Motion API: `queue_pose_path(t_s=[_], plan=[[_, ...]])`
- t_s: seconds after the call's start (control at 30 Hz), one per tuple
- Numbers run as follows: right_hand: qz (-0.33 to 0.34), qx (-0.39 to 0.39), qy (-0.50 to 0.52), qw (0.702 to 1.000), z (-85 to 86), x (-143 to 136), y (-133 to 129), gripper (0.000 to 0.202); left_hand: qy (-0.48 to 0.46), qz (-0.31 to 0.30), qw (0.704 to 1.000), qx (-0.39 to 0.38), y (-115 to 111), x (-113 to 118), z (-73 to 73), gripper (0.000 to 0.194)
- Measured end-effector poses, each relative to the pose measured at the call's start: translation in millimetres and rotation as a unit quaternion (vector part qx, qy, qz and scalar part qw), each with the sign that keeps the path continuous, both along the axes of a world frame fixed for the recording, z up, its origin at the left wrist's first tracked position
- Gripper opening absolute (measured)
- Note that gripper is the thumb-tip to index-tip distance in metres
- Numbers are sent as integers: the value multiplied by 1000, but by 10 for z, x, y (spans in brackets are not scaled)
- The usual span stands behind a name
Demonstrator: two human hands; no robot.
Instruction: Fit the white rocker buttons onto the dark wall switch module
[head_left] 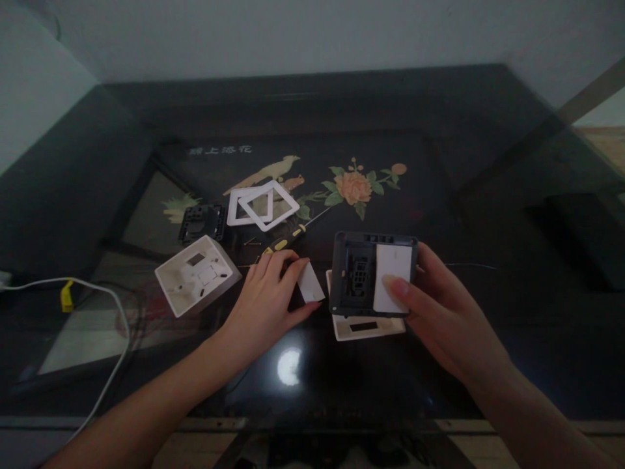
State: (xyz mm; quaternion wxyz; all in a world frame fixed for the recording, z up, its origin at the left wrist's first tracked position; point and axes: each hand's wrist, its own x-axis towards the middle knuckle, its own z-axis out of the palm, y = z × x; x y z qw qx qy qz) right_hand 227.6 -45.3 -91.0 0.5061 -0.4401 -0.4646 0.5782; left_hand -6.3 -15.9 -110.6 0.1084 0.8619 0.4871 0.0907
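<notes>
My right hand (437,303) grips a black switch module (359,277), its thumb on a white rocker plate (390,260) that covers the module's right half. The left half of the module is uncovered. Partly hidden beneath it is a white back box (374,329). Just to the left, my left hand (273,283) holds a loose white rocker plate (310,283) between thumb and fingers, close to the tabletop. A yellow-and-black screwdriver (286,243) lies behind my left hand, its shaft pointing to the back right.
Two overlapping white frames (267,203) lie farther back. Left of them is another black module (202,223), with a white open box (195,273) in front of it. Small screws (252,243) lie nearby. A white cable (120,306) with a yellow tag (67,296) curves along the left.
</notes>
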Motion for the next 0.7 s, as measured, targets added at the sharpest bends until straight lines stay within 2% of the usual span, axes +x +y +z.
queue_pose_path(t_s=[0.13, 0.27, 0.47, 0.7], plan=[[-1, -4, -8, 1000, -13, 11, 3, 26, -22, 11, 1000, -6, 45, -52, 44, 52], [-9, 17, -58, 998, -7, 13, 14, 31, -87, 21, 995, 41, 57, -85, 148, 58], [5, 45, -88, 995, 32, -11, 2, 28, -127, -34, 982, 134, 42, -83, 236, 56], [2, -41, -42, 998, 123, -45, -25, 34, -114, -51, 967, 222, 101, -148, 228, 66]])
